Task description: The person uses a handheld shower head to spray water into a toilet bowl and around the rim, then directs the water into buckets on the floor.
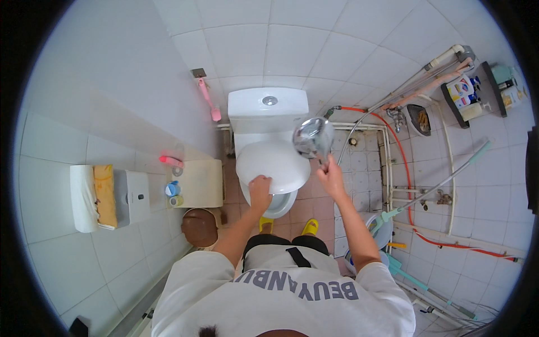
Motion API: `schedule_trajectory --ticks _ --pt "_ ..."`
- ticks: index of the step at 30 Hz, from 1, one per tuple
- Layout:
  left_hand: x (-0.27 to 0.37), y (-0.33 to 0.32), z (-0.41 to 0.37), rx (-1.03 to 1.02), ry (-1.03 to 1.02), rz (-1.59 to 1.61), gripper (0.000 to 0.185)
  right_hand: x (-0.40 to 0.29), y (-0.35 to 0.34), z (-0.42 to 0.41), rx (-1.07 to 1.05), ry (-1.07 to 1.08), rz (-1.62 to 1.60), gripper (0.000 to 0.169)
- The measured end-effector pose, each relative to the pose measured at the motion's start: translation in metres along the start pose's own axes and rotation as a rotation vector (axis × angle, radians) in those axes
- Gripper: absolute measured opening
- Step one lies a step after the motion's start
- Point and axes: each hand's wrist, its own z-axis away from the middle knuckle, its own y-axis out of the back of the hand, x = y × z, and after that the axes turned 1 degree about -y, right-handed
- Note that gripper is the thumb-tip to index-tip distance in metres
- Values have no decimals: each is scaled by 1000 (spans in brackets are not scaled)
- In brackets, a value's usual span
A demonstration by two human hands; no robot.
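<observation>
My left hand [260, 190] grips the front edge of the white toilet lid [269, 162], with its fingers on top. The lid is tilted up, and the front of the toilet bowl [283, 206] shows below it. In my right hand [331, 179] is a shiny chrome hand shower [312, 137], held by its handle to the right of the lid. Its round head is somewhat blurred. A grey shower hose [358, 123] comes down from the right wall close to this hand. Behind the lid stands the white cistern [268, 103] with a round flush button [270, 100].
On the left are a pink brush [209, 101], a cream cabinet [202, 185], a brown bin [199, 227] and a paper dispenser [137, 196]. An orange hose [404, 156], pipes, a mop handle [438, 181], a bucket [381, 234] and bottle shelves [454, 101] line the right side.
</observation>
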Motion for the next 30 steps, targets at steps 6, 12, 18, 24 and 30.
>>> schedule_trajectory --ticks 6,12,18,24,30 --pt "-5 -45 25 159 786 466 58 10 5 7 51 -20 73 25" --pt "-34 -85 47 58 1199 2012 38 54 40 16 116 -64 151 23" --pt "-7 -48 37 129 1483 1977 30 50 46 52 -121 -146 73 21" --pt "-23 -64 64 -161 1348 1730 38 49 3 75 -278 -70 49 26" --pt "-49 -99 103 -276 1457 1603 32 63 -23 76 -325 -78 5 27"
